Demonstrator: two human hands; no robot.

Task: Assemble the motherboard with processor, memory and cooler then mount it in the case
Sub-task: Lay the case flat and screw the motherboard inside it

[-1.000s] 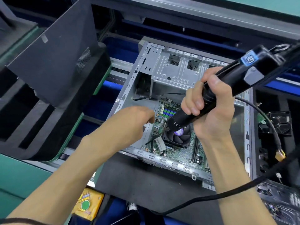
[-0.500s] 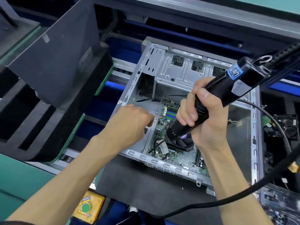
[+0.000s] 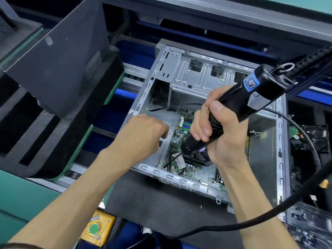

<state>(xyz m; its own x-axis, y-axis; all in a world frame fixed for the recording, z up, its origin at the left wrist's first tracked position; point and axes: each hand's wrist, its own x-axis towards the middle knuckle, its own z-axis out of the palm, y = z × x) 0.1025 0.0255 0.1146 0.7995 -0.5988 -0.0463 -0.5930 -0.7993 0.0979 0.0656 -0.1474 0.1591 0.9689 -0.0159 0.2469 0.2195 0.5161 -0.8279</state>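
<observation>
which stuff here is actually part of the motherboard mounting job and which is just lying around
In use:
- computer case
- motherboard
- cooler fan
- electric screwdriver, held by the right hand
- left hand, inside the case

Lying about:
- yellow box with green button
- black foam trays
- loose fan

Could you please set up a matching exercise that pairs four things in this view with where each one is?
Things:
1. electric screwdriver
2. motherboard
3. yellow button box
4. black side panel

Places:
A. lying in the open case
B. propped up left of the case
C. gripped in the right hand
D. at the bottom edge, beneath the left forearm

Pairs: 1-C, 2-A, 3-D, 4-B
</observation>
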